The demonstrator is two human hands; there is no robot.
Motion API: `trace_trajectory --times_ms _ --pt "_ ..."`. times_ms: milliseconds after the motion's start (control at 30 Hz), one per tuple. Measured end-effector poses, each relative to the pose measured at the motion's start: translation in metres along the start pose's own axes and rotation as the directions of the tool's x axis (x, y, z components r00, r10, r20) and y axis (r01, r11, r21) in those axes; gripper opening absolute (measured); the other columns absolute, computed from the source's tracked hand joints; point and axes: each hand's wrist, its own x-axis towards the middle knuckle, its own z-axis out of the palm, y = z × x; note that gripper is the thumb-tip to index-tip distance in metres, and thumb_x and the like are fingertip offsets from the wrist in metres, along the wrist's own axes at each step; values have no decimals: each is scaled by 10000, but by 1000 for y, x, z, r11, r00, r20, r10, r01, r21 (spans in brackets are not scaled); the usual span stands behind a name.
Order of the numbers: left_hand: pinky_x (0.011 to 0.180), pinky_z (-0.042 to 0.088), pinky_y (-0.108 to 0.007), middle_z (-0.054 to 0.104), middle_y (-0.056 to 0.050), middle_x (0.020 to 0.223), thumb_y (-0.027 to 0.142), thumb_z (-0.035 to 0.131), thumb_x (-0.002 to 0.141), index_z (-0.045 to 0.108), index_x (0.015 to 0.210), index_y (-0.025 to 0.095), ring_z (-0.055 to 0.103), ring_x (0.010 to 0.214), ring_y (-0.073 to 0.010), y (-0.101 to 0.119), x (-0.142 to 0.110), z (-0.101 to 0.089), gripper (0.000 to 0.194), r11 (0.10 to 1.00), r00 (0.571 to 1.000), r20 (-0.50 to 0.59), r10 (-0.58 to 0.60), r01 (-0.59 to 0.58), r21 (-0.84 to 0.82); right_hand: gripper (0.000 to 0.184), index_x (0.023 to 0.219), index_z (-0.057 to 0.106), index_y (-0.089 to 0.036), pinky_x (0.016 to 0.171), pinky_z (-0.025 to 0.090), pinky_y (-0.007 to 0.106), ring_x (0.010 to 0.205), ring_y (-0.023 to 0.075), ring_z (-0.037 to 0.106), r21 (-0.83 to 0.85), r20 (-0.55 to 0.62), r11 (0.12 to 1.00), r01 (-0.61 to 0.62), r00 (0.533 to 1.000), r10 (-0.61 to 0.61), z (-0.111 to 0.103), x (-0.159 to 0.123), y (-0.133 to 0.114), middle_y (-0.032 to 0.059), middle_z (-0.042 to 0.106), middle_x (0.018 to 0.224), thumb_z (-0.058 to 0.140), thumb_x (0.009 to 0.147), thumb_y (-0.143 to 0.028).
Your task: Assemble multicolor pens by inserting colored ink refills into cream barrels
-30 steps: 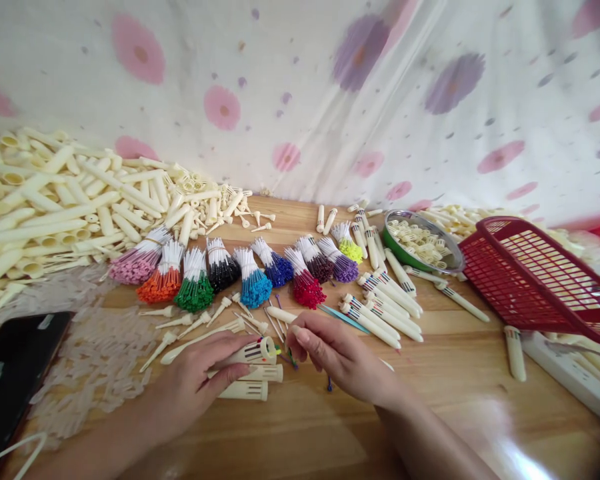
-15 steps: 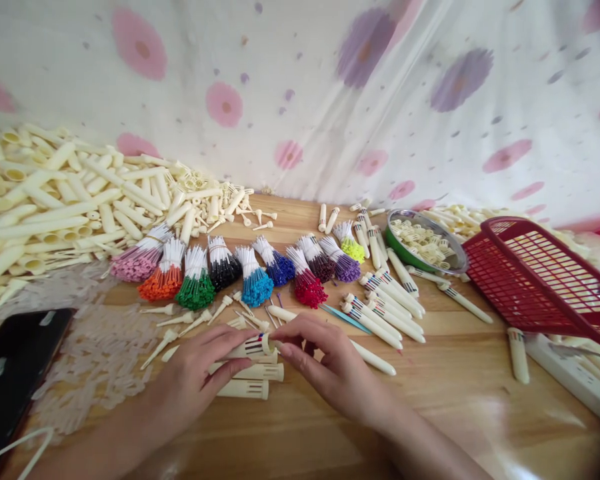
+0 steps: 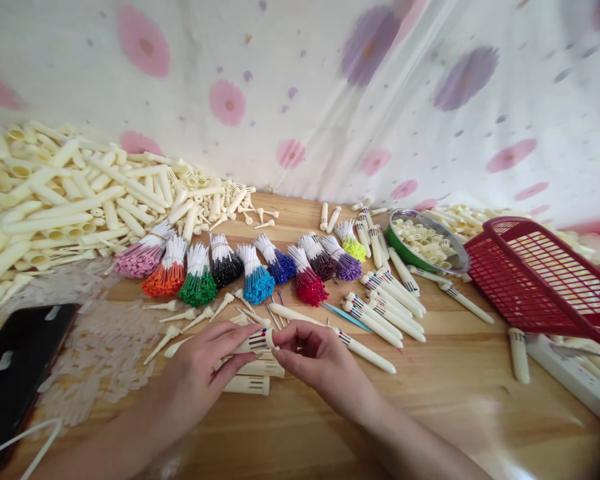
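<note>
My left hand (image 3: 200, 367) is closed round a cream multicolour pen barrel (image 3: 254, 342), with coloured pieces showing in the slots near its right end. At that end, the fingertips of my right hand (image 3: 325, 363) are pinched together and touch the rim; whatever they grip is hidden. More slotted cream barrels (image 3: 250, 385) lie under my left hand. Behind my hands stretches a row of refill bundles with white stems, among them green (image 3: 199, 283), light blue (image 3: 257, 280) and red (image 3: 310, 285). Small cream pointed parts (image 3: 183, 317) are scattered nearby.
Pens with coloured sliders (image 3: 375, 320) lie to the right, beside a light-blue pointed strip (image 3: 347, 317). Beyond are a green-sided bowl (image 3: 397, 243) of small parts, a red basket (image 3: 525, 280) and a power strip (image 3: 575, 377). At left lie piled barrels (image 3: 55, 193), clear pieces (image 3: 100, 360) and a phone (image 3: 25, 373).
My right fingers have drawn closer together at the barrel's end, and the barrel has turned slightly. The whole view has shifted a little; the things on the table look unmoved.
</note>
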Motion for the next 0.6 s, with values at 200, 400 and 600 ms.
trace_trajectory --times_ms 200,400,600 --pt "791 536 -281 711 -35 982 253 534 879 642 1154 259 672 893 -188 0 0 0 295 996 996 2 -92 92 1 232 826 592 -162 419 270 186 453 41 335 -38 24 999 10 1000 -9 -2 0 -1 -35 517 642 643 690 -343" --pt "784 538 -293 721 -17 968 284 579 846 664 1122 293 669 898 -197 -5 3 -1 289 960 972 81 -220 230 -158 242 1002 614 -164 541 421 229 605 105 502 -619 124 622 479 842 -524 4 -8 6 25 558 756 486 797 -142" --pt "814 536 -293 732 -13 1020 288 610 815 688 1089 282 669 939 -200 -9 5 -1 284 871 932 184 -312 358 -337 235 1067 585 -170 553 440 212 624 110 536 -652 99 595 470 831 -547 -9 -6 -2 21 577 765 487 853 -165"
